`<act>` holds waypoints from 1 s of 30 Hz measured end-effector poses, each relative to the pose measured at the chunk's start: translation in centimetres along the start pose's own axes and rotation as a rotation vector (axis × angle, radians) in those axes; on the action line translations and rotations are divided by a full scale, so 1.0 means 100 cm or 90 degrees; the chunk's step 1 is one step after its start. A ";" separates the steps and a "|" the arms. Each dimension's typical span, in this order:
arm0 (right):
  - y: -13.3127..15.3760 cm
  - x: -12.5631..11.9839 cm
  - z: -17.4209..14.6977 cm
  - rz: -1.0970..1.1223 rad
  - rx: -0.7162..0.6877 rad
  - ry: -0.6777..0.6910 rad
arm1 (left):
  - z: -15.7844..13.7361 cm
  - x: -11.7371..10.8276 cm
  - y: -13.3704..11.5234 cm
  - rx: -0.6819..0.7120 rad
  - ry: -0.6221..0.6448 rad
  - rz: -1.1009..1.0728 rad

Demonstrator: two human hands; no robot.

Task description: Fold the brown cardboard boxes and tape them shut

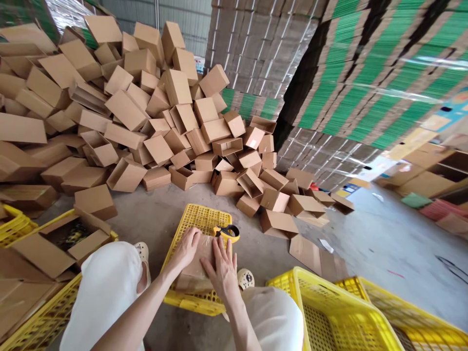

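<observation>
A small cardboard box (197, 265) lies on an upturned yellow plastic crate (183, 222) between my knees. My left hand (187, 247) has its fingers bent together over the box's far left edge, gripping it there. Flat on the right side of the box's top rests my right hand (224, 265), fingers stretched and somewhat apart. Just beyond those fingertips, a yellow and black tape dispenser (227, 232) sits on the crate. Part of the box's top is hidden under my hands.
A large heap of small cardboard boxes (157, 148) spreads ahead. An empty yellow crate (329, 312) stands at my right; a crate (47, 312) holding cardboard boxes is at my left. Tall stacks of flattened cardboard (351, 97) rise at back right. Flat cardboard (318, 256) lies on the floor.
</observation>
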State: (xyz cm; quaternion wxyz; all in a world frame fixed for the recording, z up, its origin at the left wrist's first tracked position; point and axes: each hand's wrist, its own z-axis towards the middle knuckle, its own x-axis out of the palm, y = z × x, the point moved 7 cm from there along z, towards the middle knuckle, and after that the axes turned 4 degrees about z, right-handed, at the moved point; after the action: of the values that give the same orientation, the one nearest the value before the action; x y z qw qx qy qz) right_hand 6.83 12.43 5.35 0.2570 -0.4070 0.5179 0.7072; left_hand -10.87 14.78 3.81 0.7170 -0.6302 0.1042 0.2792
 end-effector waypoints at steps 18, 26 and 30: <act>0.038 -0.021 0.076 -0.071 -0.038 0.026 | 0.001 -0.007 0.012 -0.108 -0.023 -0.111; 0.049 -0.021 0.086 -0.156 0.020 0.111 | 0.002 -0.008 0.010 -0.123 -0.027 -0.157; 0.046 -0.015 0.072 -0.095 -0.074 0.168 | 0.002 -0.007 0.011 -0.117 -0.033 -0.154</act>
State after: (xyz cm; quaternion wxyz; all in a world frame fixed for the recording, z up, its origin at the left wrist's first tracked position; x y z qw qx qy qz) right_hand 1.85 17.78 9.97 0.2145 -0.5475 0.4737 0.6556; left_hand -12.06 14.88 3.24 0.6871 -0.6936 -0.0168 0.2156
